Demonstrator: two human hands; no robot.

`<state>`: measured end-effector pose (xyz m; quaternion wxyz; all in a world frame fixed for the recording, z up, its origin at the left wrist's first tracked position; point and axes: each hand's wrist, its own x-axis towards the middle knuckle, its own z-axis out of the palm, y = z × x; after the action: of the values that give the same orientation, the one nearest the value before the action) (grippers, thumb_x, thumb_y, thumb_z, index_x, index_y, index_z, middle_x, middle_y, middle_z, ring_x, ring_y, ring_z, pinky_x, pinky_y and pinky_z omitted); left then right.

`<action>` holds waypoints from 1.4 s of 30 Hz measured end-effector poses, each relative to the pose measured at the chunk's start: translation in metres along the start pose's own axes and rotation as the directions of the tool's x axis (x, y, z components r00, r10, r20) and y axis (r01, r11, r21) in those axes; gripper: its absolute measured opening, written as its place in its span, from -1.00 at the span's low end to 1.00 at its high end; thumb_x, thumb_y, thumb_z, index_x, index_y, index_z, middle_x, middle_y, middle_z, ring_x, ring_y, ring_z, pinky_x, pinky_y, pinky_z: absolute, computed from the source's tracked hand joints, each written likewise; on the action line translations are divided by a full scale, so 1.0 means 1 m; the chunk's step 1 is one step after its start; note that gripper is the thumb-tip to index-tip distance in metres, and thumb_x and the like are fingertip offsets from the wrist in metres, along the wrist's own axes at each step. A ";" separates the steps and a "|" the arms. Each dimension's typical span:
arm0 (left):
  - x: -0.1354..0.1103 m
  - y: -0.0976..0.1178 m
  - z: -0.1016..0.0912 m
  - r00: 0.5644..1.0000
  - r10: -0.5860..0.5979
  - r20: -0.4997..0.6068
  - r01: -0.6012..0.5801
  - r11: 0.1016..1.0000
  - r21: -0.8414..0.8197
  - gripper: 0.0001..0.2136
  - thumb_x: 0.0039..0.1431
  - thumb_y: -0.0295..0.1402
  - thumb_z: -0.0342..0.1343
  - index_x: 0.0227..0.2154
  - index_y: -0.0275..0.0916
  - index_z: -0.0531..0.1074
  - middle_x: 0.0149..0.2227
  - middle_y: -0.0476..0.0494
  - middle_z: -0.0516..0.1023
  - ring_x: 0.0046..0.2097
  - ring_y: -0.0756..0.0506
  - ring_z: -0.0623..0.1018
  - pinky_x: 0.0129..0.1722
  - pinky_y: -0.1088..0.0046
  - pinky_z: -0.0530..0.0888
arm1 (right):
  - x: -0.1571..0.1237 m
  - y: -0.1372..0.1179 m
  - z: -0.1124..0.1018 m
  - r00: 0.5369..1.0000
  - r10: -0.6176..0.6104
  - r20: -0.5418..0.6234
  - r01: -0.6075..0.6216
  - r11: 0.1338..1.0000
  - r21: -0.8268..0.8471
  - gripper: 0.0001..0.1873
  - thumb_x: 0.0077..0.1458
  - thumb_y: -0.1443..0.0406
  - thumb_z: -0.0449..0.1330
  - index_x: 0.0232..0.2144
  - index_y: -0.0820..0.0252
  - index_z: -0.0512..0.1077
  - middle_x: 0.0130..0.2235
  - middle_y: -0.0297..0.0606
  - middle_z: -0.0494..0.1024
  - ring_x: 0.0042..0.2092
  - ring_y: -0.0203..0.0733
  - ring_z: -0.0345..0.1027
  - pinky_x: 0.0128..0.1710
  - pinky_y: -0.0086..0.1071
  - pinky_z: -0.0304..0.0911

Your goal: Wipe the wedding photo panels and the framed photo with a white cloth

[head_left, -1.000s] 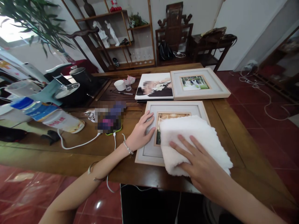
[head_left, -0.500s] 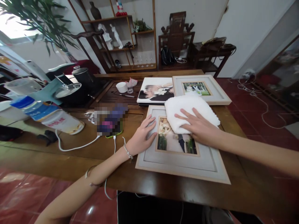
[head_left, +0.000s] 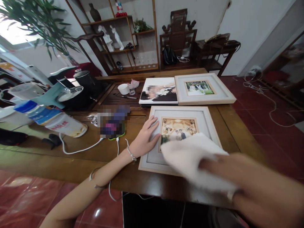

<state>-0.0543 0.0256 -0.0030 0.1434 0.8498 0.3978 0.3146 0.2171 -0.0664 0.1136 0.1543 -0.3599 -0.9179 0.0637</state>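
Observation:
A pale-framed picture [head_left: 204, 117] lies flat on the wooden table [head_left: 99, 152], close to the near edge. My left hand [head_left: 144, 137] rests flat on the frame's left border, fingers stretched out. My right hand [head_left: 228, 171] is blurred by motion and lies on a folded white towel [head_left: 190, 155] over the frame's near right corner. The fingers press down on the towel.
A second framed picture [head_left: 201, 88] and an unframed photo print [head_left: 159, 90] lie further back. A phone on a white cable [head_left: 114, 125], a lying bottle [head_left: 52, 118], a kettle [head_left: 83, 79] and a white cup [head_left: 123, 88] crowd the left side. Shelves and chairs stand behind.
My right hand has pulled the towel from the frame's far edge back to its near right corner, uncovering the photo. My left hand has stayed on the frame's left border.

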 end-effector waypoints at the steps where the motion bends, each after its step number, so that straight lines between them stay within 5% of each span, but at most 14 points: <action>1: 0.000 0.000 0.000 1.000 0.001 -0.004 -0.001 1.000 -0.006 -0.56 0.22 -0.38 0.01 0.16 -0.21 0.19 0.23 -0.32 0.18 0.31 -0.27 0.07 0.22 -0.07 0.15 | 0.004 0.014 -0.009 0.992 0.029 -0.123 -0.037 0.998 -0.058 -0.41 -0.14 0.40 -0.01 -0.02 -0.09 0.38 -0.29 -0.34 0.59 -0.41 -0.14 0.44 -0.52 -0.33 0.30; 4: 0.000 0.000 0.000 1.000 -0.004 -0.009 0.004 1.000 -0.016 -0.56 0.21 -0.37 0.02 0.16 -0.21 0.19 0.22 -0.31 0.19 0.31 -0.27 0.08 0.21 -0.08 0.15 | 0.016 0.062 -0.030 0.937 0.118 -0.330 -0.229 0.918 -0.324 -0.61 -0.02 0.30 -0.01 -0.14 0.10 0.43 -0.33 -0.20 0.57 -0.41 -0.10 0.44 -0.56 -0.30 0.24; 6: 0.000 0.000 0.000 1.000 -0.009 -0.006 0.009 1.000 -0.012 -0.56 0.22 -0.37 0.02 0.16 -0.20 0.19 0.22 -0.31 0.20 0.30 -0.27 0.08 0.21 -0.08 0.15 | 0.025 0.090 -0.034 0.892 0.078 -0.446 -0.293 0.851 -0.436 -0.60 0.06 0.31 -0.07 -0.10 0.24 0.41 0.02 -0.04 0.45 -0.05 0.06 0.38 -0.29 -0.17 0.31; 8: 0.001 0.001 0.000 1.000 -0.013 0.001 0.013 1.000 -0.002 -0.56 0.22 -0.37 0.02 0.16 -0.21 0.20 0.22 -0.31 0.20 0.30 -0.26 0.08 0.22 -0.06 0.15 | 0.033 0.110 -0.027 0.910 0.031 -0.414 -0.240 0.853 -0.463 -0.59 0.08 0.40 -0.12 -0.09 0.31 0.39 0.25 -0.02 0.15 0.22 0.17 0.04 0.00 0.00 0.18; 10: 0.001 0.001 0.000 1.000 -0.017 0.008 0.017 1.000 0.004 -0.56 0.22 -0.37 0.02 0.16 -0.23 0.20 0.22 -0.32 0.20 0.31 -0.26 0.07 0.22 -0.05 0.14 | 0.039 0.121 -0.008 0.964 0.007 -0.266 -0.134 0.878 -0.459 -0.57 0.01 0.52 -0.11 -0.12 0.33 0.41 0.29 -0.03 0.05 0.29 0.17 -0.17 0.13 0.12 0.00; 15: 0.002 0.002 0.000 0.999 -0.032 0.022 0.032 0.999 0.005 -0.57 0.22 -0.36 0.01 0.16 -0.22 0.20 0.22 -0.31 0.20 0.31 -0.25 0.07 0.23 -0.05 0.13 | 0.042 0.112 0.052 0.996 0.021 0.090 0.022 0.895 -0.445 -0.45 -0.24 0.64 0.00 -0.17 0.29 0.46 0.22 -0.06 0.20 0.27 0.23 -0.12 0.14 0.20 -0.01; 22: 0.002 0.003 0.001 1.000 -0.019 0.016 0.019 1.000 0.013 -0.57 0.23 -0.36 0.00 0.16 -0.19 0.19 0.22 -0.28 0.20 0.31 -0.25 0.07 0.23 -0.06 0.13 | 0.010 0.035 0.072 0.988 0.006 0.154 0.031 0.972 -0.233 -0.55 -0.30 0.51 0.11 -0.26 0.21 0.51 0.18 -0.10 0.27 0.17 0.27 0.13 0.08 0.19 0.13; 26: 0.002 0.003 0.001 1.000 -0.008 0.022 0.008 1.000 0.022 -0.58 0.22 -0.36 0.01 0.15 -0.22 0.21 0.22 -0.29 0.21 0.30 -0.26 0.08 0.22 -0.06 0.14 | -0.002 0.010 0.070 0.986 -0.010 0.168 0.026 0.995 -0.098 -0.56 -0.25 0.45 0.11 -0.25 0.05 0.50 0.24 -0.32 0.17 0.25 0.09 -0.01 0.20 0.07 0.01; 32: 0.003 0.001 0.000 1.000 0.002 0.032 -0.002 1.000 0.006 -0.59 0.22 -0.35 0.03 0.14 -0.16 0.23 0.22 -0.26 0.21 0.31 -0.25 0.07 0.22 -0.09 0.13 | 0.024 0.058 0.067 0.990 0.085 0.115 -0.058 0.975 -0.216 -0.50 -0.16 0.47 0.13 -0.09 0.18 0.44 0.29 -0.11 0.02 0.30 0.24 -0.24 0.16 0.34 -0.30; 37: 0.003 0.002 -0.002 0.998 -0.026 0.062 0.024 0.999 0.028 -0.59 0.22 -0.36 0.03 0.13 -0.25 0.25 0.22 -0.31 0.21 0.31 -0.25 0.07 0.23 -0.03 0.13 | 0.047 0.111 0.061 0.991 0.132 -0.010 -0.127 0.927 -0.353 -0.43 -0.07 0.49 0.04 0.05 0.25 0.32 0.29 -0.08 0.03 0.30 0.27 -0.27 0.10 0.38 -0.23; 42: 0.004 0.002 -0.004 0.998 -0.039 0.053 0.039 0.999 0.001 -0.60 0.22 -0.36 0.03 0.13 -0.19 0.25 0.21 -0.27 0.23 0.29 -0.24 0.12 0.22 -0.05 0.16 | 0.049 0.109 0.064 0.990 0.114 0.078 -0.078 0.927 -0.368 -0.46 -0.09 0.49 0.05 0.01 0.25 0.36 0.24 -0.10 0.16 0.28 0.27 -0.19 0.11 0.32 -0.15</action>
<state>-0.0537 0.0278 0.0024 0.1599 0.8499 0.4105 0.2891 0.2315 0.0462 0.0399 0.0366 -0.4232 -0.9016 -0.0824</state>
